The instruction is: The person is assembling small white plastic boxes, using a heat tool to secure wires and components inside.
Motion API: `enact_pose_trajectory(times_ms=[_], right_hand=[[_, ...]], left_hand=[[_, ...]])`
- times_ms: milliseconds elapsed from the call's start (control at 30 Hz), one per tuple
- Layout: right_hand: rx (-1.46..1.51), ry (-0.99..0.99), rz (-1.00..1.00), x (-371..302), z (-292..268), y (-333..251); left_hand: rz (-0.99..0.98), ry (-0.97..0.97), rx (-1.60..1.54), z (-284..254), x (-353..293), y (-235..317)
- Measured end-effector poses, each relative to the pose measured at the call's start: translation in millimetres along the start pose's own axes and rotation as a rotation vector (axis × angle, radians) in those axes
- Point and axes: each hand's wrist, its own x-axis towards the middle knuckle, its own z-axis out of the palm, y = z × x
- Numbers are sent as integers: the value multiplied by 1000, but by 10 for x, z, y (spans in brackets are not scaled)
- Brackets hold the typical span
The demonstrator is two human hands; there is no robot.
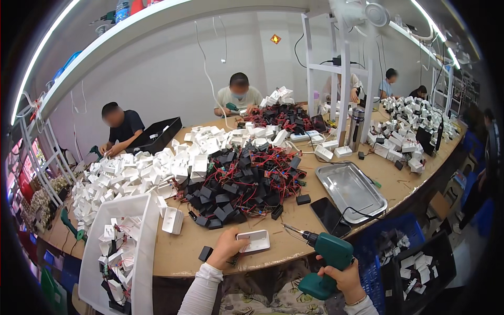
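Work looks unfinished (the bin (148, 236) holds wired cases (118, 257), but heaps of white cases (126, 176) and black modules (223, 195) remain), the left grip (226, 251) clamped on an open case (255, 241) near the edge of the table (278, 226), the right grip (345, 275) wrapped round a drill (334, 250).

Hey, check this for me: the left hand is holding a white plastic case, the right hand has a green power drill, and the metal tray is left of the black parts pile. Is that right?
Not quite: the head view shows the metal tray right of the black parts pile. The left hand does hold a white plastic case, and the right hand a green power drill.
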Motion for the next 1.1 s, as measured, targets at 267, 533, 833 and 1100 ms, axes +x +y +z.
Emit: enact_pose_trajectory(times_ms=[267,533,833,1100], right_hand=[[-5,28,-18,-96,65,-12],[-55,-4,-16,-100,68,25],[-174,-30,-50,-70,4,120],[-193,-19,-13,-94,26,227]], left_hand=[[2,-6,-8,28,-69,-36],[-22,-31,-231,16,-106,60],[-30,14,55,4,32,73],[-36,6,63,39,-60,65]])
